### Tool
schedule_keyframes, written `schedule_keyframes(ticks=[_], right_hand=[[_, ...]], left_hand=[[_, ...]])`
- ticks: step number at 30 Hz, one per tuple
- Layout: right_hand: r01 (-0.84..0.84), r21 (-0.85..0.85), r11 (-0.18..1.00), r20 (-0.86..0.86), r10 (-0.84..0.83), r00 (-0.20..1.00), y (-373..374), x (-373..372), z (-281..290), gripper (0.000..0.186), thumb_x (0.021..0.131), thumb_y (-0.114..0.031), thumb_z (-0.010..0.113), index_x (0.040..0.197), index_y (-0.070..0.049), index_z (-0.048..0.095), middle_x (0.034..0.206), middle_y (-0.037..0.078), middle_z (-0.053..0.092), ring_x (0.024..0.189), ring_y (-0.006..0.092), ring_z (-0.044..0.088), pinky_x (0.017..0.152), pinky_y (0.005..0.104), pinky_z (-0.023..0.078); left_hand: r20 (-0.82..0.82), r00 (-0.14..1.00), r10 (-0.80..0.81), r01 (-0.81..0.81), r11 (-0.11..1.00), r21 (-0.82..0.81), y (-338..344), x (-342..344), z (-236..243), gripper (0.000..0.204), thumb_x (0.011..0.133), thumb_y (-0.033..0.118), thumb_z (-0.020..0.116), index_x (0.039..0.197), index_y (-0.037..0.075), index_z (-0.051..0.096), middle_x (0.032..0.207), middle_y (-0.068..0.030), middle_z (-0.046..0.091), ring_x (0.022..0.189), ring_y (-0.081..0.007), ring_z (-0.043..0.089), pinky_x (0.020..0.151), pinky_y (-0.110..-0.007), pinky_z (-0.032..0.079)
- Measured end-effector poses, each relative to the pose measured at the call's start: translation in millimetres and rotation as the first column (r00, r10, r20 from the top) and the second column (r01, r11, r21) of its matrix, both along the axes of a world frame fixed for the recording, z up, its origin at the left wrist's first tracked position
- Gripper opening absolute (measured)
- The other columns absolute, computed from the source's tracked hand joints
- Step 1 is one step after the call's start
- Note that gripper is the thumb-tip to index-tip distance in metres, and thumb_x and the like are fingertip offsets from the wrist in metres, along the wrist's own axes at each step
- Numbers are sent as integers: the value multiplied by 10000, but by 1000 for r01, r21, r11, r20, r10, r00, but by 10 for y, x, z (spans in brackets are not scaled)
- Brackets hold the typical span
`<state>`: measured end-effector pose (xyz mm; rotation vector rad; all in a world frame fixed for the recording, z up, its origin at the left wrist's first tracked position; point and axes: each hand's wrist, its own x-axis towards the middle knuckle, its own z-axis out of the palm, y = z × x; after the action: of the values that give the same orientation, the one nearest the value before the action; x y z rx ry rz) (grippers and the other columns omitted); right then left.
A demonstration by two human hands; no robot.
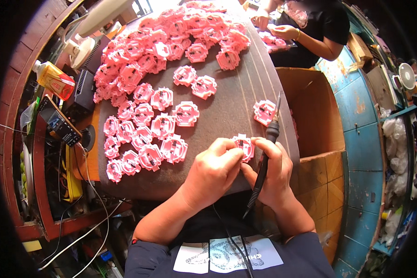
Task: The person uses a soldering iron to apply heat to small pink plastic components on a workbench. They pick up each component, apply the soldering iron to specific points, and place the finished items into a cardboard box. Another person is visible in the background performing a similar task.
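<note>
My left hand [213,171] pinches a small pink plastic housing [243,145] with a dark component inside, near the front of the dark work mat [217,120]. My right hand [273,171] grips the black handle of a soldering iron [268,148], its metal tip pointing up and away, while its fingers also touch the housing. Just beyond, another pink housing [264,111] lies at the right. Loose rows of similar housings [150,156] lie to the left, and a large heap of them [171,34] covers the far part of the mat.
At the left stand a drink bottle [54,78], a propped phone [60,120], a white lamp base [78,51] and cables. A cardboard box [310,102] sits right of the table. A co-worker in black [329,32] handles pink parts beyond it; a small fan [406,76] stands farther right.
</note>
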<state>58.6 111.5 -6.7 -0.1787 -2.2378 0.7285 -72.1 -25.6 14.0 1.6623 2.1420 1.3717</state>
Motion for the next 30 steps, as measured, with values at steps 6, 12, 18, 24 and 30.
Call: schedule_keyframes(ticks=[6, 12, 18, 24, 30], right_hand=[[6, -2, 1000, 2, -6, 1000, -8, -24, 18, 620, 809, -115, 850, 1343, -23, 549, 1164, 187, 719, 837, 390, 653, 735, 481, 525], [5, 22, 1000, -11, -5, 1000, -15, -22, 12, 604, 823, -121, 842, 1342, -17, 551, 1168, 196, 724, 839, 396, 654, 740, 482, 527], [6, 16, 1000, -49, -5, 999, -26, -45, -6, 597, 813, -102, 847, 1327, -15, 555, 1165, 202, 732, 831, 401, 665, 740, 476, 530], [12, -14, 1000, 6, -12, 1000, -34, 0, -22, 590, 800, -62, 854, 1310, -26, 560, 1218, 192, 723, 901, 376, 679, 783, 442, 549], [15, 0, 1000, 23, -15, 1000, -39, -1, 47, 544, 819, -84, 840, 1287, -5, 573, 1157, 207, 728, 931, 401, 693, 801, 464, 552]], left_hand=[[-19, 1000, 2, -2, 1000, 28, 10, -1, -10, 217, 889, -4, 757, 1100, 26, 716, 1036, -175, 684, 855, -351, 729, 727, -408, 603], [-15, 1000, -4, 5, 1000, 26, 5, -13, -7, 229, 885, -7, 754, 1107, 30, 715, 1042, -179, 683, 871, -358, 725, 742, -418, 604], [-19, 1000, -10, 10, 1000, 24, -7, -1, -9, 235, 880, -8, 753, 1108, 28, 715, 1047, -184, 684, 903, -370, 722, 761, -425, 605], [-11, 1000, 21, -21, 1000, 17, 0, 35, -12, 218, 889, -10, 749, 1101, 27, 714, 1054, -183, 688, 893, -368, 725, 758, -420, 604], [15, 1000, 7, -7, 1000, 14, 6, 21, -21, 193, 900, -9, 745, 1087, 24, 711, 1078, -188, 687, 903, -367, 723, 761, -408, 597]])
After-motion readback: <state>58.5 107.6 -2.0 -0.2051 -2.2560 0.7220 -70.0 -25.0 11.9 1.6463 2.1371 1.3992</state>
